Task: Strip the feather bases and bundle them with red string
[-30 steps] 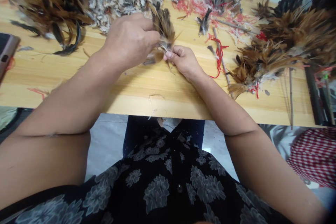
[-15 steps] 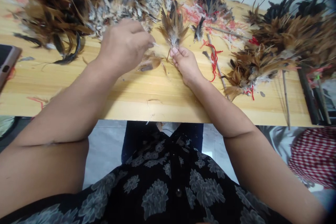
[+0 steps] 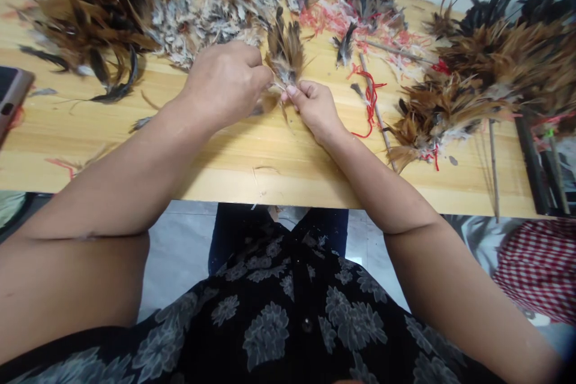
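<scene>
A small bundle of brown and dark feathers (image 3: 287, 51) stands fanned out above the middle of the table. My right hand (image 3: 317, 109) pinches its pale lower end between thumb and fingers. Close against that end, my left hand (image 3: 227, 81) is closed with its fingertips together, back of the hand toward me. Something thin and whitish shows at those fingertips, too small to name. A few loose brown feathers lie on the wood beneath the hands, partly hidden by my left hand.
A large heap of brown feathers (image 3: 85, 6) with whitish quill ends covers the back left. Feather bundles (image 3: 495, 60), red string (image 3: 371, 105) and thin sticks (image 3: 494, 168) lie at the right. A phone (image 3: 13, 96) sits at the left edge of the wooden table (image 3: 216, 183).
My left hand has moved right, up to the base of the feather bundle. The bundle has shifted slightly left, still in my right hand.
</scene>
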Tool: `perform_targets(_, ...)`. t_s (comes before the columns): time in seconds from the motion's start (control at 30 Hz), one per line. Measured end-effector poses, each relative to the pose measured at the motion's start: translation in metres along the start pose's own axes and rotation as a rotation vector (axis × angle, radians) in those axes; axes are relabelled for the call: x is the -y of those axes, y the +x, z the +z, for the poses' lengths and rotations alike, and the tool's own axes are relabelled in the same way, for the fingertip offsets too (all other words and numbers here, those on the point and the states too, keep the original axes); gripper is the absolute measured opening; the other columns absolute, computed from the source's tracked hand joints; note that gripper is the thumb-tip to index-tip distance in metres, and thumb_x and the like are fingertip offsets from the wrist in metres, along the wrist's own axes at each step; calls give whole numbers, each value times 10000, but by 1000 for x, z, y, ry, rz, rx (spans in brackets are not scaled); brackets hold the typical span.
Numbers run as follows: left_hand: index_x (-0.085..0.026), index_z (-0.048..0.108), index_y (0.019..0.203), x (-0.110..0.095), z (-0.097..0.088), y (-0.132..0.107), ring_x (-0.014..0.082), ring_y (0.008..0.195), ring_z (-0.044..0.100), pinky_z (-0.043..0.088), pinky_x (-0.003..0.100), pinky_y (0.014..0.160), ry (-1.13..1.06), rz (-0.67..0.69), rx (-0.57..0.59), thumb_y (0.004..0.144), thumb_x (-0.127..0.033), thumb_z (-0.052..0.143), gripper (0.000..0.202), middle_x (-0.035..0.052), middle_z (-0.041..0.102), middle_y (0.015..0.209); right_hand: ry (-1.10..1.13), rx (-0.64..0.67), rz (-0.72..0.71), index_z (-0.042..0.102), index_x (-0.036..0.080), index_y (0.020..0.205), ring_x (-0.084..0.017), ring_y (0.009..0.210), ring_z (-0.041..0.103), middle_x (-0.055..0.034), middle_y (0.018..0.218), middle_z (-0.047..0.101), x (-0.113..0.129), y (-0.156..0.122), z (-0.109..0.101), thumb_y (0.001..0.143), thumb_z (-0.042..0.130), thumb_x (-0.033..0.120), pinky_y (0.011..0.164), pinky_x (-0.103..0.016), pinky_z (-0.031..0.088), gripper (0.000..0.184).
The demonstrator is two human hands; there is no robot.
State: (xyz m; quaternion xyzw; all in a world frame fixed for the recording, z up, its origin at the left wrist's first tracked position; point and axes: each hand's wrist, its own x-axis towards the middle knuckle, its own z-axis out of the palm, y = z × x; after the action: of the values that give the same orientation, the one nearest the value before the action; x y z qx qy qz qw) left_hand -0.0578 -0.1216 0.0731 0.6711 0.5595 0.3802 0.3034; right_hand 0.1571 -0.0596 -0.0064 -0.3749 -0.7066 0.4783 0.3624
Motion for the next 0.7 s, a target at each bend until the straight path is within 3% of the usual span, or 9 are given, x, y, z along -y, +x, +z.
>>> perform_targets(0.17, -281, 450, 656, -4, 2, 1, 349, 1430, 620, 611, 252, 1036, 150, 39, 10, 844, 127, 774, 555, 35, 286, 840, -17, 20, 5, 786, 167, 981, -218, 1058, 821, -21, 928, 773, 1, 0, 0, 1210, 692, 730, 1117, -424, 699, 615)
perform_targets(0.33, -281, 562, 733, 6, -1, 1, 348, 1473, 623, 639, 275, 1043, -28, 67, 53, 893, -5, 864, 440, 37, 384, 864, -33, 37, 11, 800, 166, 1007, -233, 1113, 828, -32, 988, 810, 0, 1, -1, 1195, 739, 698, 1171, -440, 690, 568)
perform_targets(0.5, -303, 565, 718, 10, -1, 2, 377, 1491, 625, 570, 399, 1269, 152, 67, 28, 896, -65, 852, 412, 48, 425, 856, -23, 30, 49, 787, 167, 976, -228, 1081, 823, -34, 971, 820, 3, 0, -1, 1193, 757, 652, 1182, -442, 689, 531)
perform_targets(0.63, -330, 652, 793, 7, -1, 3, 348, 1547, 595, 571, 363, 1263, 51, 24, 20, 879, -126, 910, 341, 51, 539, 881, 25, 1, 62, 755, 186, 938, -214, 1060, 812, -21, 908, 790, 9, -2, 1, 1192, 767, 628, 1152, -415, 695, 510)
perform_targets(0.7, -328, 628, 762, 2, -1, 3, 345, 1530, 589, 571, 354, 1255, 63, -3, 9, 868, -86, 907, 384, 54, 522, 860, 50, -9, 71, 730, 196, 898, -209, 1028, 802, -17, 873, 758, 12, -3, 2, 1179, 792, 621, 1104, -392, 699, 513)
